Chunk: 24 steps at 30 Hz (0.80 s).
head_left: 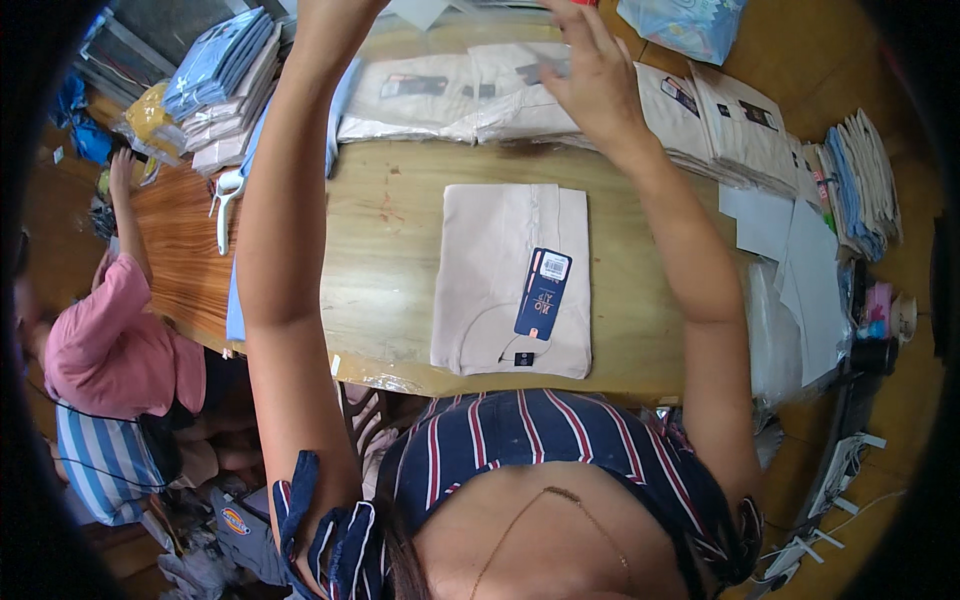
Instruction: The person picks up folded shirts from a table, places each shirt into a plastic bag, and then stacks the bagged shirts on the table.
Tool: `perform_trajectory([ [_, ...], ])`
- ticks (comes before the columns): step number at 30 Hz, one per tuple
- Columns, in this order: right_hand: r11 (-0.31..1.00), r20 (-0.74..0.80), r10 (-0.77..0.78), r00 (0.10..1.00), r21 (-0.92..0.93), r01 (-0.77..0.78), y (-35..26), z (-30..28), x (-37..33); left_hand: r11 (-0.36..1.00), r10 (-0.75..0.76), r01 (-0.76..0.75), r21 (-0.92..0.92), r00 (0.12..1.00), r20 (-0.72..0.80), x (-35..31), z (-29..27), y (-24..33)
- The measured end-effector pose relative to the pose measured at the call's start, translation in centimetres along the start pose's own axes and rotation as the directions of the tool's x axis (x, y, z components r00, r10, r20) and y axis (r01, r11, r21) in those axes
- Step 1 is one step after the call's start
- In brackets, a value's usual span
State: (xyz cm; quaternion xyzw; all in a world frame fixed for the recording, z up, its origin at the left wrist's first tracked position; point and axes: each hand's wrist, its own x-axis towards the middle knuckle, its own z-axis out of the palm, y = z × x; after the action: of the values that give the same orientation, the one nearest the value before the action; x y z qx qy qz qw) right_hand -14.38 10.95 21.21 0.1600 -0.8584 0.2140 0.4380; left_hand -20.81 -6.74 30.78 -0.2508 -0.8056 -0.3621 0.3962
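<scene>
A folded beige T-shirt point(490, 230) lies flat on the table in front of me. A dark blue hang tag point(543, 295) with a white sticker rests on it beside the neckline. Both my arms reach over it to the far side. My left hand point(340, 15) is cut off by the top edge, so its fingers are hidden. My right hand point(600, 85) is raised with thumb and fingers apart. Between the hands spreads a blurred clear plastic bag point(450, 38), close to the right fingers; whether they touch it I cannot tell.
Bagged beige shirts point(410, 95) line the table's point(385, 250) far edge. Blue and beige folded clothes point(215, 70) are stacked far left, near a white handheld tool point(226, 205). White paper sheets point(800, 250) and clear bags lie at right. A person in pink point(130, 340) sits at left.
</scene>
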Motion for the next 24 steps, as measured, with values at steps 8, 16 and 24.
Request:
perform_trajectory([
  [8,0.499,0.319,0.06,0.946,0.811,-0.305,3.3,-4.0,1.9,0.957,0.145,-0.092,-0.274,0.973,0.178,0.5,-2.1,-4.3],
  [16,0.85,0.47,-0.013,0.883,0.471,-0.238,2.6,-8.2,4.4,0.951,0.016,0.118,-0.284,0.903,0.429,0.0,-2.9,-2.8],
  [24,0.859,0.383,0.453,0.805,0.055,-0.509,1.9,-5.0,6.0,0.966,0.191,-0.157,0.203,0.969,-0.159,-0.3,-0.2,-6.4],
])
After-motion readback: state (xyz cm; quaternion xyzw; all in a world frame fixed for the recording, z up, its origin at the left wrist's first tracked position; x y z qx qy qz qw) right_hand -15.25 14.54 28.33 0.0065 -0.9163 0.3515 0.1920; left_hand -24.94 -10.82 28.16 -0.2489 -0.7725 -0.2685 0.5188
